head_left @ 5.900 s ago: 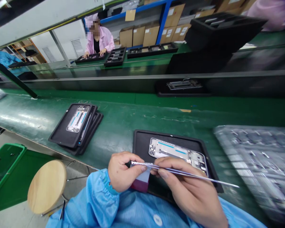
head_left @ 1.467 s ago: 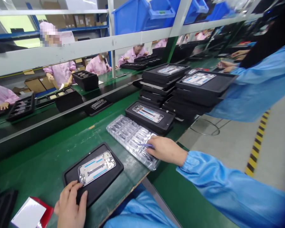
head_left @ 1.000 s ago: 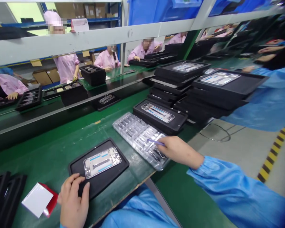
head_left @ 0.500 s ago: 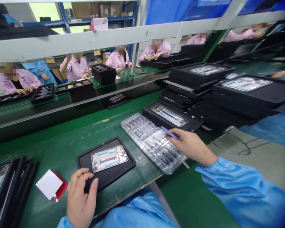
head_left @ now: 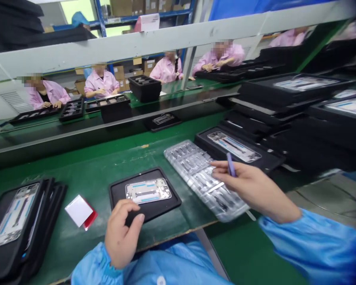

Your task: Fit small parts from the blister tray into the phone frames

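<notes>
Touching the near edge of the flat black rectangular tray with the half-curled left hand, silver phone frame lying inside; pinching a thin purple tool in the right hand, just above the clear plastic parts tray.

Bright, even light falls from above onto the green bench, leaving a pale sheen beyond the black tray and only faint shadows. Right of that tray the stacked trays smear into blur; the beam above it bows from lens distortion.
</notes>
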A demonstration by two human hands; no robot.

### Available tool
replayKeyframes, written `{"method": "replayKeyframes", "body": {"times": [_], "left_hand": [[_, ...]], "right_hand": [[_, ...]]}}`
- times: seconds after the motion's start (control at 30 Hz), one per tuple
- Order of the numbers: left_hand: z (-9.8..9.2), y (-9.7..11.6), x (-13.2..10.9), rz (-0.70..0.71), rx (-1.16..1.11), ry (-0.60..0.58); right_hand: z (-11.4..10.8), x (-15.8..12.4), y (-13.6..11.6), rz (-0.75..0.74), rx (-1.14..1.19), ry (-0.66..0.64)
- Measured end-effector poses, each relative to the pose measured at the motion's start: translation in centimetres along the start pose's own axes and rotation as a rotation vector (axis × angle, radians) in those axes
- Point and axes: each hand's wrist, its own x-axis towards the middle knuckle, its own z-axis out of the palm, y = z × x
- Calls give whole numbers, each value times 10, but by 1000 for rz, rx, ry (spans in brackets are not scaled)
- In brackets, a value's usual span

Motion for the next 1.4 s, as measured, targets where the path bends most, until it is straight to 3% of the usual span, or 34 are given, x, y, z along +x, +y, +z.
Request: {"method": "replayKeyframes", "body": {"times": [0.1,0.2,0.3,0.43,0.53,0.7,0.77,0.83,0.93,1.03,1.13,1.23,1.4], "left_hand": [[8,9,6,7,-120,-58],[12,10,8,13,-198,-109],[10,6,4,34,-253,-131],[6,-1,-6,12,-252,-107],[7,-6,-10,-34,-200,-61],[15,-9,-9,-81,-138,-19],[19,-7,-8,-71,-138,-26],[23,-6,-5,-55,-129,-36],[26,-11,6,-3,-31,-45],[25,-25,25,41,236,-41],[21,-39,37,19,469,-173],[15,-43,29,45,508,-339],[4,-39,-4,102,441,-432]], "right_hand": [[49,-14,-36,43,268,-434],[97,-24,-57,32,395,-753],[131,-26,-61,98,474,-962],[149,-23,-59,218,508,-1122],[147,-23,-61,113,412,-1046],[138,-38,-61,-420,77,-565],[139,-45,-58,-596,15,-503],[141,-47,-53,-681,-33,-477],[142,-43,-45,-745,-159,-421],[138,-32,-35,-811,-281,-321],[129,-21,-26,-855,-349,-280],[119,-16,-19,-820,-371,-319],[123,-16,-8,-673,-309,-492]]}}
